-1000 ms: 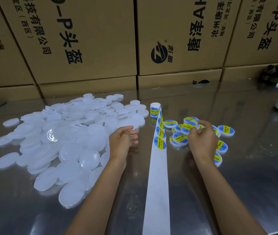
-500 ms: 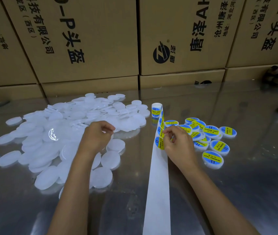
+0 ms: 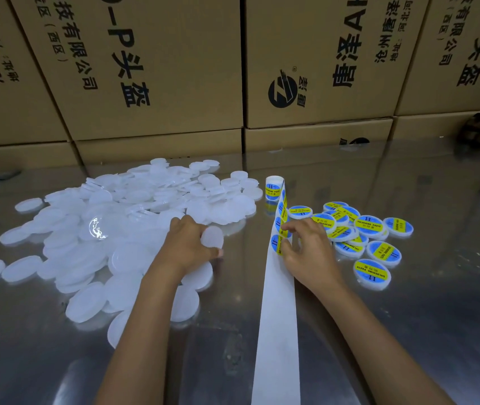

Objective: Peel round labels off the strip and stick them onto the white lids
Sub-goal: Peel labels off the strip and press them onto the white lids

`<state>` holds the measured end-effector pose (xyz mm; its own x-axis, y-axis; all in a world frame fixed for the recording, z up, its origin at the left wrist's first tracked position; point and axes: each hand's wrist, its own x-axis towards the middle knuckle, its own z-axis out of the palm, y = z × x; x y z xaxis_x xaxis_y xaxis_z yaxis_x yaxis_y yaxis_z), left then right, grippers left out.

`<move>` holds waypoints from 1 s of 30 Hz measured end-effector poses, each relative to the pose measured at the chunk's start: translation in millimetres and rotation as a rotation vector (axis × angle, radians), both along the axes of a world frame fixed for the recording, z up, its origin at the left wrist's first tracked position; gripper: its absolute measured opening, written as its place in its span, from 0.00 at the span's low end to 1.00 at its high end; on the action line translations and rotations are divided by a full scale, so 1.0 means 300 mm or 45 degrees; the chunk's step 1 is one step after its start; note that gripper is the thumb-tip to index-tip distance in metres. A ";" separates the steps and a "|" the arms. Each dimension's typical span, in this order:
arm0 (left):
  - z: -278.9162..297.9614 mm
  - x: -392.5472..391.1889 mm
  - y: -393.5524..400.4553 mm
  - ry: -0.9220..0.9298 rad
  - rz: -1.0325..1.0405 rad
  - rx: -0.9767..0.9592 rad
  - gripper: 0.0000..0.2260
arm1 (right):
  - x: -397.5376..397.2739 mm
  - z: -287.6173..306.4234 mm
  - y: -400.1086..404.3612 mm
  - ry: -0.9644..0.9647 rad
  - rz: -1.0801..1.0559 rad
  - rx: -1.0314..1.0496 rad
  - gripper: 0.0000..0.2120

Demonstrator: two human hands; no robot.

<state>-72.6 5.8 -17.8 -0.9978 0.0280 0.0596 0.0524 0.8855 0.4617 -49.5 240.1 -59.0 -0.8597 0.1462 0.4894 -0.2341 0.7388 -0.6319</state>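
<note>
Right grip pinching edge of round label on strip, thumb and forefinger at label's right rim, likely lifting it off backing. Left grip curled round one blank white lid, held tilted up off table, probably kept ready to take the label. Pile of unlabelled lids left of and beyond left grip, within easy reach. Finished labelled lids just right of right grip, kept apart from blanks. Label roll standing upright beyond right grip, feeding strip toward body. Bare backing trailing near edge, labels gone from it. Cardboard boxes stacked behind.
</note>
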 end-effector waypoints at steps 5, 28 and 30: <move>0.007 0.004 0.033 0.066 -0.011 0.275 0.11 | 0.010 -0.009 0.000 -0.168 0.118 0.233 0.21; -0.054 0.048 0.252 -0.134 -0.132 0.993 0.21 | 0.006 0.020 0.016 -0.288 0.282 0.119 0.17; -0.059 0.042 0.246 -0.151 -0.123 0.996 0.20 | 0.006 0.019 0.013 -0.291 0.274 0.107 0.14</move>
<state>-60.0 79.6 -35.4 -0.9941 0.1085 -0.0088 0.0238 0.2961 0.9549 -47.8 244.1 -53.4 -0.9556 -0.0836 0.2826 -0.2495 0.7396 -0.6251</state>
